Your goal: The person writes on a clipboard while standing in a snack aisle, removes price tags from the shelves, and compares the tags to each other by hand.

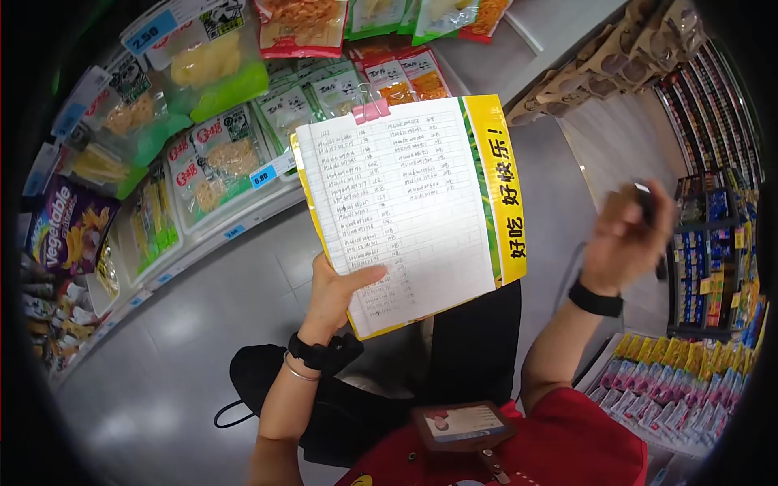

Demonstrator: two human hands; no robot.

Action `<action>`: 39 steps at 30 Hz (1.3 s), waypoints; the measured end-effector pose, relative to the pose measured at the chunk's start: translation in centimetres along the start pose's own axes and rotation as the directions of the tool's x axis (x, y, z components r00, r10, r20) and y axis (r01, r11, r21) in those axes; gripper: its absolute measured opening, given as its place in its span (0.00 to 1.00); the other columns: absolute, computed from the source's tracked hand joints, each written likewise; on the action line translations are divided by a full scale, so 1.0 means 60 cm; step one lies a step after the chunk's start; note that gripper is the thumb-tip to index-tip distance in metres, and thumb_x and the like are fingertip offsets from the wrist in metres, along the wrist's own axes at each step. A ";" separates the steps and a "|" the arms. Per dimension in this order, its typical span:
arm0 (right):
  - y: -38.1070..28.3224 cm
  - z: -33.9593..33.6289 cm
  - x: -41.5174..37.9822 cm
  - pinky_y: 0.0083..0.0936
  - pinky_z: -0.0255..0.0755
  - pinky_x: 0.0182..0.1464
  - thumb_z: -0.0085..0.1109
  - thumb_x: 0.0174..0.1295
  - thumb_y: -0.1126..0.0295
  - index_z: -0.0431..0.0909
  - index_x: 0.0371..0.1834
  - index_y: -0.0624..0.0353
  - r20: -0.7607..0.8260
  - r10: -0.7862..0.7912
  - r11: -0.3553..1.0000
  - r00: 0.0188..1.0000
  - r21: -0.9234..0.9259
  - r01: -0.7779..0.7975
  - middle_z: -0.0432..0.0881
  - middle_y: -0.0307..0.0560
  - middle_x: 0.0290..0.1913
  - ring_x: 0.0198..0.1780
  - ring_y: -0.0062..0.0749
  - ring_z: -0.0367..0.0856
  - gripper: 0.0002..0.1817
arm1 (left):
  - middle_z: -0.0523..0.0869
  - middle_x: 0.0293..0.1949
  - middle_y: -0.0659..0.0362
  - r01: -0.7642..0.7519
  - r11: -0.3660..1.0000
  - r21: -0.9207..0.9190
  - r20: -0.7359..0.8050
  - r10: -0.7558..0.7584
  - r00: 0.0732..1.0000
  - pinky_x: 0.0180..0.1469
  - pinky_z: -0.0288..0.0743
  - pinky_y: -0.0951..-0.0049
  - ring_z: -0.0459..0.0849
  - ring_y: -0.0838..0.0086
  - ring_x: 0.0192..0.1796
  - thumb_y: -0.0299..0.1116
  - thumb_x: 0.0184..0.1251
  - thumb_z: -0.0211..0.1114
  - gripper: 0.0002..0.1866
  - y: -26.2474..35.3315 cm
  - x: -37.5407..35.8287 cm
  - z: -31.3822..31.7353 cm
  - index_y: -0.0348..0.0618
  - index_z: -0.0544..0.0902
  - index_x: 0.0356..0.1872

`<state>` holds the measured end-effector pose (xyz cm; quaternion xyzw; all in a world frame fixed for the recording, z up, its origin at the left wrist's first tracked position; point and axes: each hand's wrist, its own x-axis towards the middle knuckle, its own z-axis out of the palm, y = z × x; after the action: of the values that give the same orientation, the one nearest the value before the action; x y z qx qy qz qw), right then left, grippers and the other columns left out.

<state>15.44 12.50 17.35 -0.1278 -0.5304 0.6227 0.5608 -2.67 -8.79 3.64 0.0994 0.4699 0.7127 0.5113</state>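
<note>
My left hand (336, 292) grips the lower left edge of a yellow backing card (506, 186), its thumb lying over the front. A lined sheet of paper (438, 235), covered with handwritten number rows in two columns, lies on the card. At its top edge a pink binder clip (372, 112) is fastened. My right hand (628, 239) is raised to the right, apart from the paper and smeared by motion. Its fingers are curled around a small dark object (646, 204) whose kind I cannot make out.
Shelves with bagged snacks (219, 158) and price tags (264, 176) run along the left and top. A rack of small packets (705, 267) stands at right, above a tray of colourful packages (673, 381). Grey tiled floor (186, 324) shows below. A badge (462, 425) hangs at my chest.
</note>
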 end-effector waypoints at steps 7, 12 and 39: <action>0.186 0.080 -0.044 0.08 0.57 0.24 0.63 0.52 0.74 0.72 0.28 0.60 0.125 0.433 0.886 0.893 -0.242 -0.396 0.74 0.32 0.21 0.21 0.09 0.65 0.08 | 0.80 0.44 0.49 -0.009 0.999 -0.032 -0.029 0.008 1.000 0.45 0.75 0.69 0.81 0.68 0.43 0.17 0.47 0.64 0.22 -0.004 0.008 0.005 0.30 0.72 0.48; 0.204 0.087 -0.060 0.09 0.60 0.26 0.62 0.53 0.76 0.68 0.26 0.58 0.105 0.527 0.810 0.843 -0.363 -0.461 0.74 0.33 0.22 0.23 0.08 0.67 0.10 | 0.80 0.44 0.49 0.003 1.000 -0.008 -0.036 -0.004 0.999 0.45 0.75 0.70 0.81 0.69 0.43 0.17 0.47 0.64 0.22 0.003 0.005 0.005 0.31 0.73 0.47; 0.128 -0.040 0.005 0.12 0.47 0.17 0.54 0.60 0.73 0.69 0.28 0.55 -0.186 -0.020 0.877 0.982 -0.476 -0.072 0.63 0.33 0.17 0.16 0.12 0.54 0.05 | 0.79 0.46 0.48 -0.102 0.991 -0.085 0.084 0.109 0.991 0.45 0.74 0.70 0.80 0.67 0.45 0.18 0.43 0.61 0.25 0.012 0.030 -0.016 0.30 0.72 0.49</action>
<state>12.80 15.44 10.33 -0.3273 -0.6121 0.4646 0.5499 -4.53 -7.84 3.07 0.1347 0.4118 0.7520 0.4968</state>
